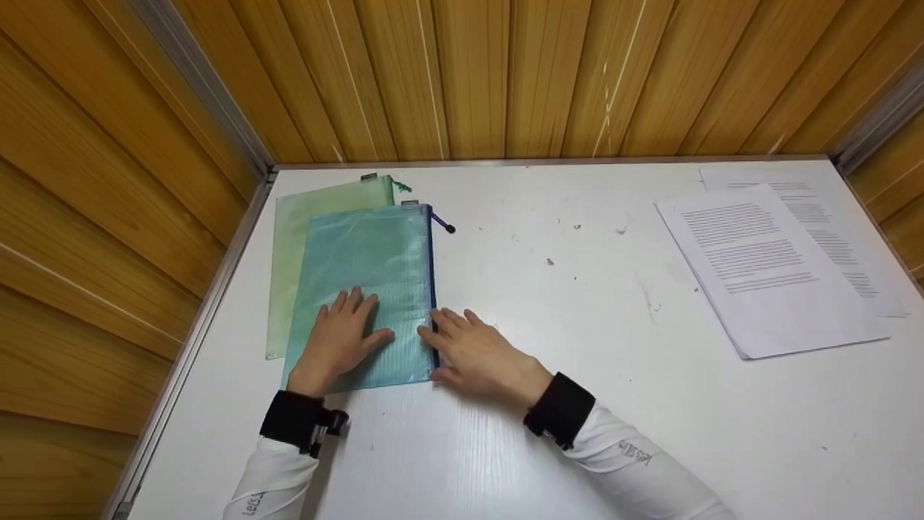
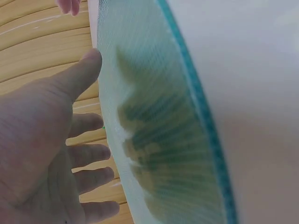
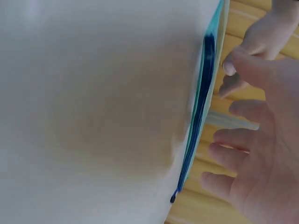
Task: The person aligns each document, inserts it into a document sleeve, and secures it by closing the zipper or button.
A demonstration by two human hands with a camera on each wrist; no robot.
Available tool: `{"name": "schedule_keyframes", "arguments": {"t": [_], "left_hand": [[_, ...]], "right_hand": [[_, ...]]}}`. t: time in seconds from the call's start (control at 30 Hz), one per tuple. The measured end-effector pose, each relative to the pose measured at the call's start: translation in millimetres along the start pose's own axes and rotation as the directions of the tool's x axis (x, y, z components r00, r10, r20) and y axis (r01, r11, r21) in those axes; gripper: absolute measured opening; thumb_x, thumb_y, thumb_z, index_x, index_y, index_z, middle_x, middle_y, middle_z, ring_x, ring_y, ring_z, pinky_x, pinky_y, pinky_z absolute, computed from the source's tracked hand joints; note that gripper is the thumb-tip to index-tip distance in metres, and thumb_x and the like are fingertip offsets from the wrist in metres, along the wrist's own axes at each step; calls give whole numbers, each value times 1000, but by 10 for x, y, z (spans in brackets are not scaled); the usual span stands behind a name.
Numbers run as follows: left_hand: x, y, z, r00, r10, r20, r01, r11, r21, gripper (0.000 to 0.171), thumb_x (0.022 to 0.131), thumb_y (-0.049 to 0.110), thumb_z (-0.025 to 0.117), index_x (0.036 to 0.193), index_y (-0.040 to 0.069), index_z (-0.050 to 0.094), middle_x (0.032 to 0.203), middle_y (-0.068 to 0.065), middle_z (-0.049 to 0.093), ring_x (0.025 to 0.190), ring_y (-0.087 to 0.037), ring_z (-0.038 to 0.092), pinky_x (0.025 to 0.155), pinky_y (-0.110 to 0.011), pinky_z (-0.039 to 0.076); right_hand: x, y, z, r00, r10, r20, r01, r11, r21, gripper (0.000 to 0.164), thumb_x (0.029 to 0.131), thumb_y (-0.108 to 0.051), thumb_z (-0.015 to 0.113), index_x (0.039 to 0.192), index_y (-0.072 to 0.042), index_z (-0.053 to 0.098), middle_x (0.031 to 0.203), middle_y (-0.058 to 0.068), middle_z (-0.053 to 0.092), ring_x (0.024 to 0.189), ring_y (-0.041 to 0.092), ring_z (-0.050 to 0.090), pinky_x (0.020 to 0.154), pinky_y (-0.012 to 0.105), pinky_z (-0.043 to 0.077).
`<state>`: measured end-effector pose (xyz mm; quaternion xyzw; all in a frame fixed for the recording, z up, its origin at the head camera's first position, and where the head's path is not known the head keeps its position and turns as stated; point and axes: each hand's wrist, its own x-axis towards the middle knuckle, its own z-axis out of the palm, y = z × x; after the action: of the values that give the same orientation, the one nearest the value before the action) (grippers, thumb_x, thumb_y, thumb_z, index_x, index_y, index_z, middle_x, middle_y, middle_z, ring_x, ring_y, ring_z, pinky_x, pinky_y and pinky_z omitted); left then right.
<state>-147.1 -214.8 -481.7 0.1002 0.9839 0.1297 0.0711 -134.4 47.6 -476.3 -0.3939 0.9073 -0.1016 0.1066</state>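
Note:
A teal zip pouch [image 1: 368, 260] lies flat on the white table, its dark blue zipper [image 1: 433, 289] running down the right side. Over the pouch's lower middle, my left hand [image 1: 339, 339] is spread with the fingers straight; the left wrist view shows its fingertips right at the sheet. My right hand [image 1: 480, 354] is at the zipper edge, fingers extended, fingertips overlapping the edge in the head view. The zipper's dark pull [image 1: 449, 228] sticks out at the top right. Partly hidden beneath the teal pouch is a pale green zip pouch [image 1: 289, 238].
Printed paper sheets [image 1: 765, 274] lie stacked at the right of the table [image 1: 577, 433], with another printed sheet [image 1: 837, 238] partly under them. Wood-patterned panels [image 1: 476, 79] stand behind the table and at its left. Small dark specks dot the tabletop.

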Motion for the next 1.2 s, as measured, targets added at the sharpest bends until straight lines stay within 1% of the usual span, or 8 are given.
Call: {"name": "schedule_keyframes", "arguments": {"t": [0.23,0.43,0.5,0.6,0.7,0.87,1.03,1.2], "left_hand": [[-37,-39,28,999,-22,30,22,1000,-16,72,108,41,70,160,-5,51,170,-37,40,161,-58,37,127,-78,32],[-26,-43,17,1000,-10,27,11,1000,-25,71,108,41,70,159,-5,51,169,-38,40,160,-59,38,126,-79,33],[-25,-44,4,1000,-5,26,6,1000,-26,71,109,42,69,159,-5,51,169,-39,40,159,-59,38,126,-79,34],[-29,-49,-19,1000,6,26,-5,999,-34,71,109,42,69,159,-6,52,169,-39,41,159,-59,38,125,-79,34],[-35,-50,-50,1000,23,20,-22,999,-42,70,109,41,69,158,-6,53,168,-38,43,159,-60,38,124,-80,34],[-50,-37,-112,999,31,14,-30,998,-59,71,109,40,69,158,-8,52,169,-37,42,161,-59,36,126,-80,31],[-43,-19,-137,999,46,13,-45,997,-57,71,109,40,69,158,-8,52,168,-37,43,160,-59,37,126,-80,32],[-23,53,-103,997,70,-10,-70,996,-52,68,108,40,71,155,-7,56,166,-37,47,158,-59,40,124,-81,33]], "right_hand": [[126,-148,118,995,-84,53,90,989,-121,70,107,-45,71,165,-10,52,172,22,48,161,36,48,132,48,42],[173,-189,130,992,-119,45,126,961,-247,49,111,-34,67,153,-9,65,160,23,61,149,33,62,110,41,62],[180,-218,139,986,-165,14,160,928,-338,38,110,-26,66,143,-9,72,148,22,70,139,31,70,97,37,67],[185,-237,153,969,-239,-59,183,858,-480,20,104,-14,69,121,-10,80,119,13,82,107,21,80,76,28,67],[171,-178,145,945,-293,-143,173,822,-543,9,95,-7,77,94,-15,81,89,0,80,75,11,73,60,23,59],[85,87,34,930,-293,-222,160,866,-474,24,84,6,78,75,-17,76,73,-3,74,59,11,63,56,25,54],[-40,456,-78,930,-267,-254,181,931,-317,24,87,13,74,84,-10,81,81,1,78,62,15,68,61,24,58],[-247,842,-155,940,-211,-270,166,970,-180,24,87,16,74,95,-4,85,94,7,82,77,22,79,73,31,66]]}}
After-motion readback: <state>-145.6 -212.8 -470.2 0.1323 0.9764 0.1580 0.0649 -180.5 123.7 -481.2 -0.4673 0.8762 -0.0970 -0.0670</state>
